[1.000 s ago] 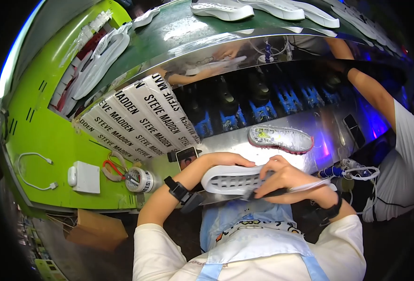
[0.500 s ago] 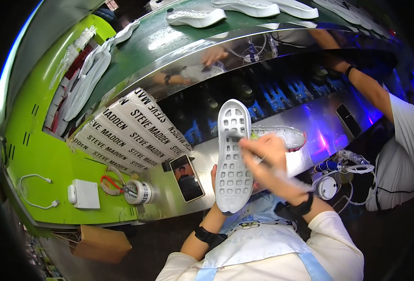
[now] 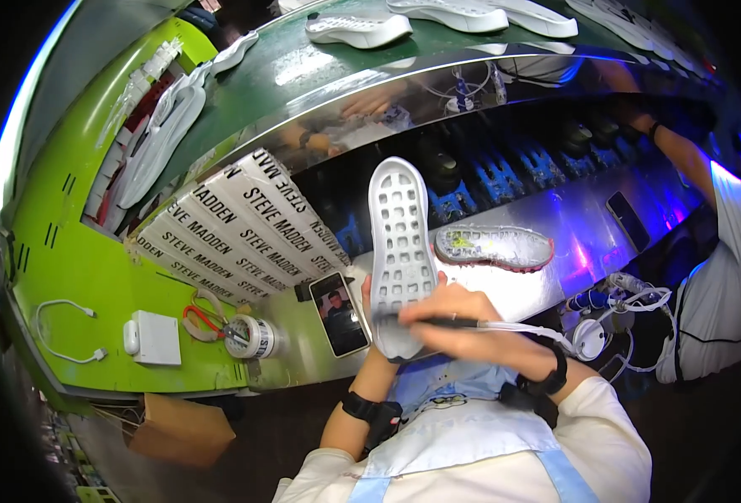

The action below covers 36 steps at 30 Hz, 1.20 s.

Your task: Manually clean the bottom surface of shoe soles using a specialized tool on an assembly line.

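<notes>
A pale grey shoe sole (image 3: 401, 243) with a grid of square hollows stands nearly upright before me, its hollowed face toward me. My left hand (image 3: 368, 310) grips it from behind, with fingers showing at both edges. In my right hand (image 3: 479, 329) is a slim black-handled tool (image 3: 453, 322) trailing a white tube. Its tip is over the lower end of the sole; blur hides whether it touches. On the metal bench just right of the sole lies a grey shoe part (image 3: 494, 247) with a reddish edge and yellow-green marks.
A printed white box (image 3: 245, 226), a phone (image 3: 339, 316) and a white jar (image 3: 261, 339) stand left. A white container (image 3: 588, 337) with tangled tubes is at right, near another person's arm (image 3: 687, 159). Several soles (image 3: 360, 31) lie on the green belt (image 3: 291, 71) beyond.
The sole has shifted slightly left and up. My right hand has moved with the tool from the sole's upper half down to its lower end, uncovering the shoe part on the bench.
</notes>
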Available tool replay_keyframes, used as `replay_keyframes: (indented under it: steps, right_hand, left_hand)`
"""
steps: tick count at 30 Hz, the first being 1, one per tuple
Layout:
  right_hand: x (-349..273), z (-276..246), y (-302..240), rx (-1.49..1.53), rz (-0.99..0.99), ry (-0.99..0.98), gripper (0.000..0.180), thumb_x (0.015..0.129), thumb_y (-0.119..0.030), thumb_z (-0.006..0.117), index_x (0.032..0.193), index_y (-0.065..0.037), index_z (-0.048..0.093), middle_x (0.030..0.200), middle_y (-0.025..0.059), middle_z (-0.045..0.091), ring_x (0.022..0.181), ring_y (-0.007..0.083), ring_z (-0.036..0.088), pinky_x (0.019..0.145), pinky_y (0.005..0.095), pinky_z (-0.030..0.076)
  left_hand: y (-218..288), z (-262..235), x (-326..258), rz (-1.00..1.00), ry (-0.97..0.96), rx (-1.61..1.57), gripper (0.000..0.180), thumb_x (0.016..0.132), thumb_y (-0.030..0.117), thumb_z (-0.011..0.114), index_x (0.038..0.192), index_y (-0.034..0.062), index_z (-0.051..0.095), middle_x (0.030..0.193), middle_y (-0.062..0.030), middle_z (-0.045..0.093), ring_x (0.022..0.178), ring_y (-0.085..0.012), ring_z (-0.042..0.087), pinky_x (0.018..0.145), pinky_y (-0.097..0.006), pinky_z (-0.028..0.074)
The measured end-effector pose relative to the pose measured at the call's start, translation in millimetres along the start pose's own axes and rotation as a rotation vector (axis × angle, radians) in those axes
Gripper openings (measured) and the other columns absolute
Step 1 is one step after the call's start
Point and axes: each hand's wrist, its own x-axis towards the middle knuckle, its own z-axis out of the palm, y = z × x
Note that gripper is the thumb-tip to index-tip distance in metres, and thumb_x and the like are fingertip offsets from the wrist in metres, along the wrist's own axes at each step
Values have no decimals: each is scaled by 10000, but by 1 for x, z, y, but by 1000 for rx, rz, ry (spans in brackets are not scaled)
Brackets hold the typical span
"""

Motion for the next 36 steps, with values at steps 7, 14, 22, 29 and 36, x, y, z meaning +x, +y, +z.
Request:
replay_keyframes:
  steps: [7, 14, 22, 29, 36]
  right_hand:
    - [-11, -1, -18, 177, 203, -195, 212, 820, -57, 693, 1030, -36, 711, 919, 97, 718, 788, 193, 688, 714, 276, 535]
    - [-17, -8, -11, 490, 640, -279, 254, 981, -147, 525, 963, 42, 694, 896, 82, 704, 731, 130, 679, 666, 245, 547]
    - [-12, -28, -10, 402, 604, -263, 158, 892, -80, 569, 895, 11, 698, 796, 60, 696, 645, 129, 657, 628, 261, 529]
    - [12, -44, -33, 34, 185, -453, 139, 880, -83, 586, 916, 5, 687, 867, 93, 680, 785, 186, 670, 724, 280, 523]
    - [6, -54, -16, -158, -21, -501, 113, 850, -75, 608, 845, 12, 680, 715, 109, 638, 655, 264, 637, 633, 340, 516]
  left_hand:
    - [18, 2, 5, -103, -158, -45, 813, 887, 588, 426, 1455, 18, 311, 1341, -278, 472, 1122, -426, 553, 886, -525, 519]
    - [32, -4, 15, -195, -190, 21, 838, 853, 552, 478, 1421, -48, 338, 1301, -370, 459, 1055, -483, 589, 871, -508, 533]
    - [37, 4, 26, -390, -213, 108, 867, 786, 507, 559, 1414, -51, 345, 1321, -379, 425, 1136, -510, 521, 923, -579, 480]
    - [39, 12, 30, -571, 44, 200, 753, 800, 431, 555, 1365, -51, 432, 1278, -302, 534, 1114, -399, 591, 1011, -465, 456]
    - [27, 83, 24, -611, 404, 812, 462, 831, 325, 616, 1171, 11, 625, 1071, -138, 677, 878, -228, 670, 805, -326, 529]
